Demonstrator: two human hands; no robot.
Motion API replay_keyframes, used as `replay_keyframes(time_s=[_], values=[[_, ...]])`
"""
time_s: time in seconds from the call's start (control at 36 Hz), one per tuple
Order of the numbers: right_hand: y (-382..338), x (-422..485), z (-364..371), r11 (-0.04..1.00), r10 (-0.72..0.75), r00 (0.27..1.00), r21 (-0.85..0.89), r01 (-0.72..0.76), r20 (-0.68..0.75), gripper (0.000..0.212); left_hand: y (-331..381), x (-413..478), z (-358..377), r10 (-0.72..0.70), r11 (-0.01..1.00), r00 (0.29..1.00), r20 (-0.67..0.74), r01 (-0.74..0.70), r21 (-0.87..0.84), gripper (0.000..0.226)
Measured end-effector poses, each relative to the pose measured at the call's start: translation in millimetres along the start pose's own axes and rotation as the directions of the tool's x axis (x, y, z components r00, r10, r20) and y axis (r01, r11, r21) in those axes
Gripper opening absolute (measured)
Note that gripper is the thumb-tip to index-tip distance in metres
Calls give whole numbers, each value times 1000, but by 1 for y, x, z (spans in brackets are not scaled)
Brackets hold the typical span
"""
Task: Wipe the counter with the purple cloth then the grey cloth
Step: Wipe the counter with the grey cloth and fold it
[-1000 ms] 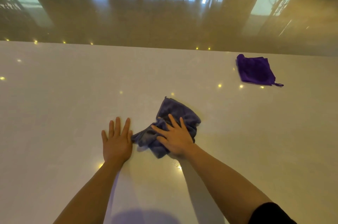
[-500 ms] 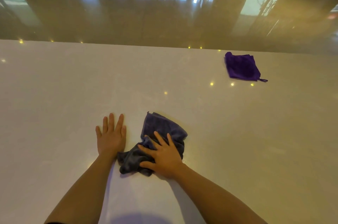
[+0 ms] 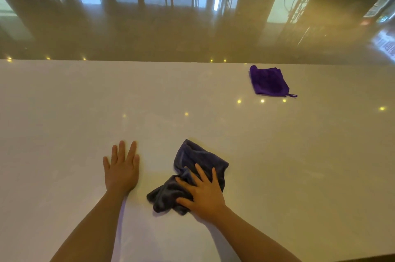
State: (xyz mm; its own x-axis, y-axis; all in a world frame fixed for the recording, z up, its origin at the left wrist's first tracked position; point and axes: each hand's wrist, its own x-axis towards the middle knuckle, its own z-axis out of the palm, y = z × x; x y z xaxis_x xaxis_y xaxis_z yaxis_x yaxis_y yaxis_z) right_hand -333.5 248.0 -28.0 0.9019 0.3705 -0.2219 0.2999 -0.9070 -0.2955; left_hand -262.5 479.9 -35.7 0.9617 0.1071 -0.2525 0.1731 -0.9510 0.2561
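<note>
The right hand [image 3: 205, 194] lies palm down with fingers spread on the crumpled grey cloth [image 3: 188, 178], pressing it flat against the white tabletop [image 3: 64, 112] rather than clutching it; the cloth bunches out to the left of that hand and beyond its fingertips. The left hand [image 3: 121, 168] rests flat and open on the bare tabletop, empty, just left of the grey cloth and not touching it. The purple cloth [image 3: 269, 82] lies folded well beyond the right hand, to its right, near the far edge.
</note>
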Motion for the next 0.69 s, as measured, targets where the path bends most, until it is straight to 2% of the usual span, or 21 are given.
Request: replay_keyframes(time_s=[0.06,0.14,0.28,0.39,0.56,0.69], values=[[5,-7,-4,999,32,997,-40,-35,-77,58,0,0,0,2,1000,1000,-4,-2,-5,51],[18,-13,0,998,58,998,41,-57,-20,61,-1,0,1,-6,1000,1000,-11,6,-7,51],[43,-18,-2,989,126,991,81,-121,-50,58,-1,1,1,-24,1000,1000,-13,23,-14,50],[62,-12,-8,989,137,987,63,-132,-87,60,1,1,2,-29,999,999,-18,29,-18,50],[81,0,-20,977,199,977,92,-193,-71,57,3,0,2,-37,999,999,-23,37,-12,50],[94,14,-28,972,232,971,38,-230,-61,56,4,0,3,-47,999,999,-25,47,-16,50]])
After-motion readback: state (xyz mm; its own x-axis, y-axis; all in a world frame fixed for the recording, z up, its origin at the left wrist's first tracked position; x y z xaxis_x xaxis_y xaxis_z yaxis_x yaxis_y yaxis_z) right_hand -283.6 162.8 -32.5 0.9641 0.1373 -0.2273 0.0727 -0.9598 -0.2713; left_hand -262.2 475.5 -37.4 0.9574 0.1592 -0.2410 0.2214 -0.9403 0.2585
